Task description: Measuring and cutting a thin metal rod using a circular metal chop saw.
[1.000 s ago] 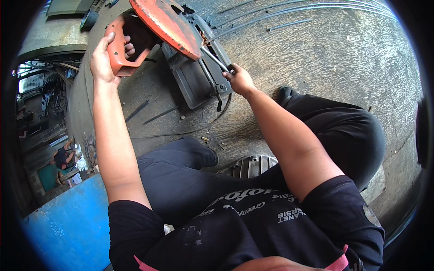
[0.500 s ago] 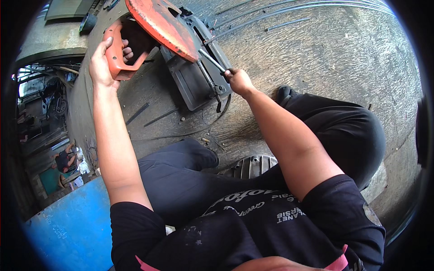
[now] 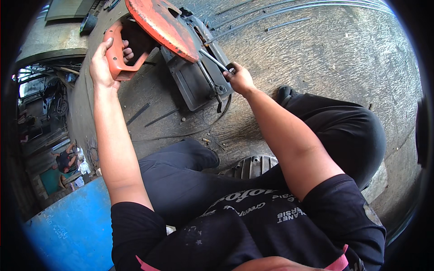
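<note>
Two hands work a chop saw on the concrete floor [image 3: 316,58]. Left hand [image 3: 103,63] has its fingers clamped around the orange handle [image 3: 118,58], at about eleven o'clock; the orange blade guard [image 3: 160,27] slants from there toward four o'clock. Right hand [image 3: 239,80] grips a thin metal rod [image 3: 212,58] whose long axis runs up toward ten o'clock into the dark base [image 3: 192,83]. Which part the rod belongs to is hard to tell; the blade is hidden.
</note>
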`<move>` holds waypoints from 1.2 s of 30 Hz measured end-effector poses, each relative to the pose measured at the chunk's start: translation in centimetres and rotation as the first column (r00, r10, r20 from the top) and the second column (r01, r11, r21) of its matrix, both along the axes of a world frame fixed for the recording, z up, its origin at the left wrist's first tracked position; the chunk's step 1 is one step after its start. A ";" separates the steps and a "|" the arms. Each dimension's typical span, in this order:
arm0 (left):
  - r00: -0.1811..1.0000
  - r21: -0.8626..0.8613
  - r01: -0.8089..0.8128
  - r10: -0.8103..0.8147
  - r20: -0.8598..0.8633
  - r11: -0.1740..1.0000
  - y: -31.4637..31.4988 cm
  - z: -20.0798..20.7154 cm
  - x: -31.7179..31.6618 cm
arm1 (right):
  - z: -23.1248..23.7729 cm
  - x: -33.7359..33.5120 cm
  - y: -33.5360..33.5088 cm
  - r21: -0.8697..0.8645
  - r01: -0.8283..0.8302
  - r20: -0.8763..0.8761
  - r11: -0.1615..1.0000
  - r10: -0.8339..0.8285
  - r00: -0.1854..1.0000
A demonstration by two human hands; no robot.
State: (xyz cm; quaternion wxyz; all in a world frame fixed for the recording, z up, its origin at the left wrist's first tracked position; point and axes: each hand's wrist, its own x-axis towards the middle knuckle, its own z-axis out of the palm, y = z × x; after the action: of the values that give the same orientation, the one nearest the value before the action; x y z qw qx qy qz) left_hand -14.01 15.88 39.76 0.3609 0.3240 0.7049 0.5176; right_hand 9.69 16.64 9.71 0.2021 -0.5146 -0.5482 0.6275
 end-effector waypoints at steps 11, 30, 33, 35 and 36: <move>1.000 0.001 -0.005 0.005 -0.002 1.000 0.1 0.1 0.2 | -0.1 0.1 0.4 0.003 0.013 0.017 1.000 -0.013 1.000; 1.000 -0.020 0.013 -0.013 -0.002 1.000 0.2 0.0 0.0 | -0.6 -0.3 0.2 0.013 0.015 -0.039 1.000 -0.014 0.999; 1.000 -0.019 0.014 -0.014 -0.001 1.000 0.1 0.1 -0.1 | -0.2 -0.2 0.3 0.014 0.015 -0.027 1.000 -0.015 1.000; 1.000 -0.017 0.016 -0.016 0.000 1.000 0.1 0.0 -0.1 | -0.1 0.0 0.4 -0.009 0.016 -0.025 1.000 -0.016 1.000; 1.000 -0.017 0.017 -0.017 0.003 1.000 0.2 0.0 -0.1 | -0.1 0.1 0.4 -0.005 0.017 -0.005 1.000 -0.017 1.000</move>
State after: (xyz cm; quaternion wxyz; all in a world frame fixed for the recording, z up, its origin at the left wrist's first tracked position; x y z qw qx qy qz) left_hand -14.09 16.04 39.78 0.3689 0.3260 0.7060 0.5091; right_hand 9.77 17.00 9.61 0.2076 -0.5182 -0.5415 0.6286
